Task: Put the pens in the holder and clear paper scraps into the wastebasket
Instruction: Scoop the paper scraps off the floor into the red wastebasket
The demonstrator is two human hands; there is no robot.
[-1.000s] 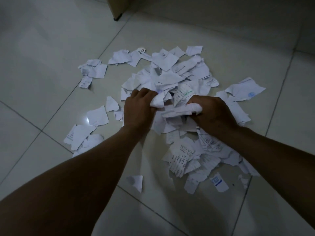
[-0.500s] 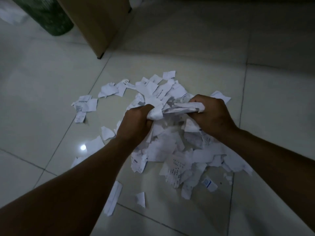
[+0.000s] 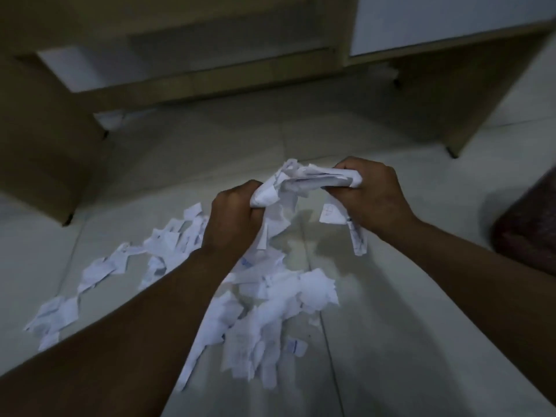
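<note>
Both hands hold one bunch of white paper scraps (image 3: 296, 183) lifted above the tiled floor. My left hand (image 3: 233, 216) grips its left end and my right hand (image 3: 374, 195) grips its right end, and loose strips hang down from both fists. More torn scraps (image 3: 264, 299) lie in a pile on the floor below my hands. A trail of scraps (image 3: 105, 269) runs off to the left. No pens, holder or wastebasket show in this view.
A wooden desk stands ahead, with a side panel (image 3: 45, 139) at the left, a back panel (image 3: 210, 79) and a right leg (image 3: 469, 115). A dark reddish rug or cushion (image 3: 529, 218) lies at the right edge. Pale floor tiles (image 3: 391, 341) surround the pile.
Both hands have risen off the pile with the gathered bunch of scraps. The view has tilted up, so the underside of the desk now shows, and the green object at upper left is gone.
</note>
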